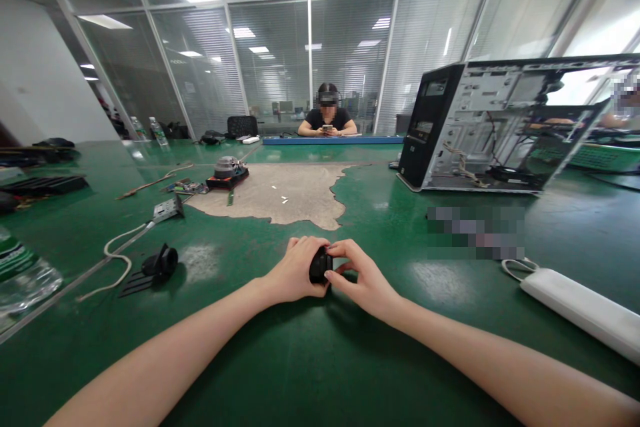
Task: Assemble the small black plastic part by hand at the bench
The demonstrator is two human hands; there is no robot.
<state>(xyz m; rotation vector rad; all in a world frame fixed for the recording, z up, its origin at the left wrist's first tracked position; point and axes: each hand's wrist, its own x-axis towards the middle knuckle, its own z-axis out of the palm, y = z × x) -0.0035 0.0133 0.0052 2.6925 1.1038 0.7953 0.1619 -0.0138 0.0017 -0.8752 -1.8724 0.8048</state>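
Observation:
A small rounded black part (319, 265) sits between my two hands, low over the green tabletop (300, 373). My left hand (296, 268) is wrapped round its left side, with the fingers over the top and the thumb below. From the right, the fingertips and thumb of my right hand (357, 273) pinch the part's right edge. Its exact kind is hard to make out, since my fingers cover much of it. Off to the left lies another black plastic part (159, 263) with a round end and flat prongs.
An opened computer case (435, 127) stands at the right, and a white power strip (583, 307) lies nearer. To the left are a water bottle (25, 273), a cable (117, 257) and a metal bracket (167, 209). A speaker-like part (227, 172) stands farther back. Across the table sits a person (327, 113).

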